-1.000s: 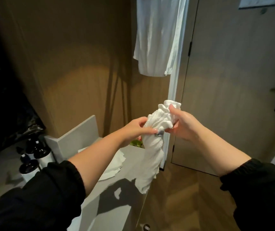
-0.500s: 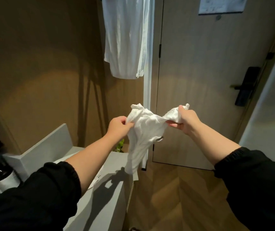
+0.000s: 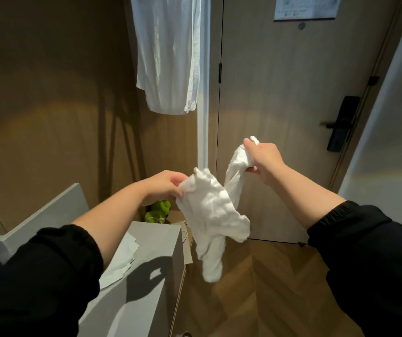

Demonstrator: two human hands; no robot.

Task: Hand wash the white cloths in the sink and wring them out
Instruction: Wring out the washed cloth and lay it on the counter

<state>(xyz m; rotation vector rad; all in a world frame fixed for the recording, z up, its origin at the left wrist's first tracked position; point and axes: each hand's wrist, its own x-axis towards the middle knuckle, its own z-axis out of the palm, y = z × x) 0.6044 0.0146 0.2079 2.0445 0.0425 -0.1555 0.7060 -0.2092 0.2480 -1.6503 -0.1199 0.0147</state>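
While the left hand (image 3: 168,188) and right hand (image 3: 265,161) each grip the white cloth (image 3: 209,207), a hanging garment (image 3: 168,57) and door (image 3: 280,93) stand beyond, a counter (image 3: 153,239) beside.

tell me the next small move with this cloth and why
Probably draw the hands apart to spread the white cloth: the left hand and right hand each pinch an end, and it sags bunched between them, below a hung white garment.

One wide-angle view from a camera on the person's head, facing forward and somewhat down along both outstretched arms. The left hand (image 3: 164,188) and right hand (image 3: 264,158) sit near, mid-frame. A corner of the counter (image 3: 151,242) fills the lower left. A door (image 3: 280,105) stands ahead, with floor (image 3: 268,288) below right.
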